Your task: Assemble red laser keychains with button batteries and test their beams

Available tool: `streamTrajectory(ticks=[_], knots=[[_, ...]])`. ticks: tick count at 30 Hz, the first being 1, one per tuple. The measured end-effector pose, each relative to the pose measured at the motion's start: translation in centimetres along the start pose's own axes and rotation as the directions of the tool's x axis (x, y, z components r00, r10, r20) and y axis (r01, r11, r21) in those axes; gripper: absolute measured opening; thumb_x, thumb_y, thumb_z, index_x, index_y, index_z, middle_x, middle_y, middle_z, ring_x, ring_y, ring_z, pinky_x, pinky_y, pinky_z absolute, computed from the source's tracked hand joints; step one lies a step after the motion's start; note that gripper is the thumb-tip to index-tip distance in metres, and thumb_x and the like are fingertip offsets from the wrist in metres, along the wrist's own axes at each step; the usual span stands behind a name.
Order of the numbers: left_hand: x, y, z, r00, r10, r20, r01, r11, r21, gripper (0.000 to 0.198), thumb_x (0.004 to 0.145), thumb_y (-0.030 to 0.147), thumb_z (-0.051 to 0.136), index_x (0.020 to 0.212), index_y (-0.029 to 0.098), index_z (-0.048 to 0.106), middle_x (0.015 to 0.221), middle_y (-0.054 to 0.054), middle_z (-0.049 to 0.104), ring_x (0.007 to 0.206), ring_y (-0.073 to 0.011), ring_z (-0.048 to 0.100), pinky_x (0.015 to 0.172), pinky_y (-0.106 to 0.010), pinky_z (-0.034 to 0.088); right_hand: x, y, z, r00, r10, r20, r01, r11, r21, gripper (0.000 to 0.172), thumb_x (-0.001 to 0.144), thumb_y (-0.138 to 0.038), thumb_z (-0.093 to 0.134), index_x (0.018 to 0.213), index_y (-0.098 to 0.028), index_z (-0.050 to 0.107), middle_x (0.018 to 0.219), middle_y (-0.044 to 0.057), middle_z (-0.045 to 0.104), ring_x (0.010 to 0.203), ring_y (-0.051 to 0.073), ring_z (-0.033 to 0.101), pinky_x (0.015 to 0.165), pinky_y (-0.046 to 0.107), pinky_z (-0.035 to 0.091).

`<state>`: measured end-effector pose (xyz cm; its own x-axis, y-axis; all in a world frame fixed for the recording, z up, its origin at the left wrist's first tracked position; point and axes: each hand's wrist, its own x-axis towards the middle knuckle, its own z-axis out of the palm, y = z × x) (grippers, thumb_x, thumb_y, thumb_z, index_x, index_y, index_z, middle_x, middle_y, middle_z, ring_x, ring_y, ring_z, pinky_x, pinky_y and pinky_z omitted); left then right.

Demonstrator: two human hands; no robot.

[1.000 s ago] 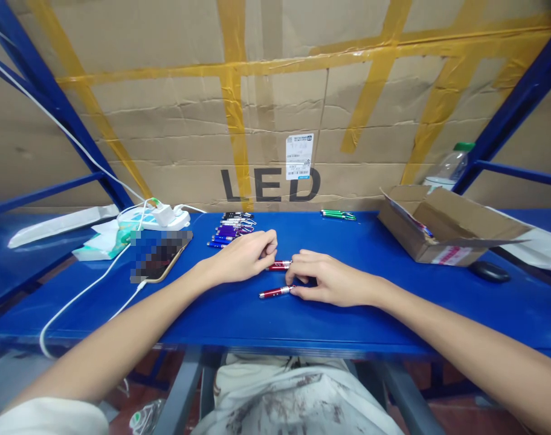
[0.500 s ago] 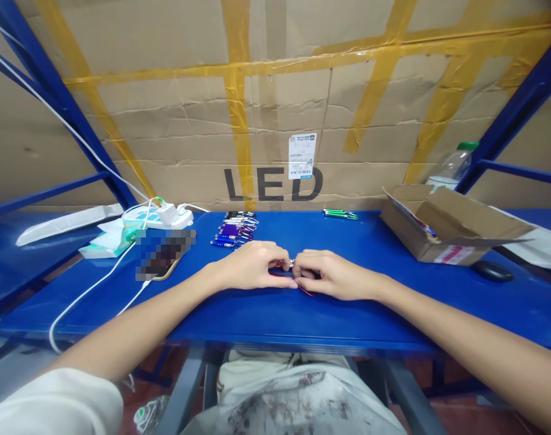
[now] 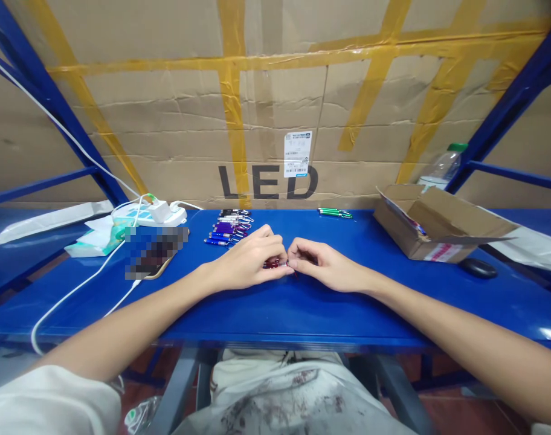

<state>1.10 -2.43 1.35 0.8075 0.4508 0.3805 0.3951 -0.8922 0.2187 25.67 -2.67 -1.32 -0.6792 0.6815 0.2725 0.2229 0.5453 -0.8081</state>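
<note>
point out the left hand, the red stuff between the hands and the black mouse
Left hand (image 3: 248, 258): head view, back of the hand
Red stuff (image 3: 270, 264): head view, its uncovered part
Black mouse (image 3: 478, 268): head view, top

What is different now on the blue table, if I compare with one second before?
The left hand and right hand have come together at the red pens. The red pen nearer the person has left its spot, apparently moved forward between the hands; the exact grip is hidden. The row of coloured pens, green pens and open box stayed as they were.
</note>
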Motion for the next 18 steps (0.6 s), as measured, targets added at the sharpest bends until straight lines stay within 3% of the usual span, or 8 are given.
streamTrajectory(ticks=[4, 9, 13, 15, 18], knots=[[-0.2, -0.6, 0.2, 0.997, -0.078, -0.02, 0.078, 0.997, 0.011, 0.033, 0.11, 0.05, 0.053, 0.1, 0.02, 0.062, 0.092, -0.005, 0.063, 0.089, -0.022, 0.054, 0.078, -0.033, 0.044, 0.1, 0.0, -0.1, 0.999, -0.012, -0.038, 0.012, 1.0, 0.003, 0.036, 0.105, -0.055, 0.061, 0.106, -0.02, 0.065, 0.097, 0.001, 0.066, 0.082, 0.017, 0.055, 0.078, 0.031, 0.046], [-0.4, -1.7, 0.5, 0.995, -0.095, -0.03, 0.098, 0.99, 0.106, 0.039, 0.111, 0.056, 0.047, 0.108, 0.02, 0.062, 0.09, -0.004, 0.064, 0.082, -0.0209, 0.058, 0.078, -0.033, 0.044, 0.0, -0.1, -0.1, 0.998, 0.069, -0.005, -0.068, 0.989, 0.135, 0.041, 0.103, -0.06, 0.063, 0.098, -0.02, 0.063, 0.078, -0.003, 0.06, 0.068, 0.013, 0.05, 0.065, 0.027, 0.041], [-0.4, -2.4, 0.5, 0.996, -0.06, -0.072, 0.071, 0.983, 0.169, 0.036, 0.114, 0.048, 0.043, 0.115, 0.019, 0.065, 0.097, -0.007, 0.069, 0.088, -0.0218, 0.061, 0.081, -0.033, 0.045, -0.1, 0.2, -0.2, 0.992, 0.12, -0.049, -0.109, 0.976, 0.188, 0.043, 0.106, -0.061, 0.057, 0.094, -0.02, 0.06, 0.071, -0.005, 0.053, 0.059, 0.011, 0.042, 0.058, 0.025, 0.036], [-0.4, -2.7, 0.5, 0.995, -0.027, -0.096, 0.045, 0.983, 0.18, 0.033, 0.115, 0.041, 0.042, 0.117, 0.019, 0.066, 0.104, -0.008, 0.072, 0.093, -0.0225, 0.061, 0.084, -0.033, 0.046, -0.1, 0.4, -0.3, 0.988, 0.111, -0.107, -0.095, 0.985, 0.143, 0.042, 0.107, -0.059, 0.055, 0.092, -0.02, 0.059, 0.07, -0.006, 0.05, 0.059, 0.012, 0.042, 0.058, 0.026, 0.036], [-0.3, -3.1, 0.4, 0.991, 0.022, -0.134, 0.008, 0.975, 0.221, 0.03, 0.115, 0.036, 0.044, 0.117, 0.017, 0.066, 0.107, -0.008, 0.074, 0.093, -0.0229, 0.059, 0.085, -0.035, 0.046, 0.0, 0.7, -0.7, 0.979, 0.016, -0.204, -0.032, 0.996, -0.078, 0.036, 0.111, -0.051, 0.051, 0.094, -0.02, 0.061, 0.076, -0.003, 0.057, 0.067, 0.014, 0.051, 0.066, 0.027, 0.041]])
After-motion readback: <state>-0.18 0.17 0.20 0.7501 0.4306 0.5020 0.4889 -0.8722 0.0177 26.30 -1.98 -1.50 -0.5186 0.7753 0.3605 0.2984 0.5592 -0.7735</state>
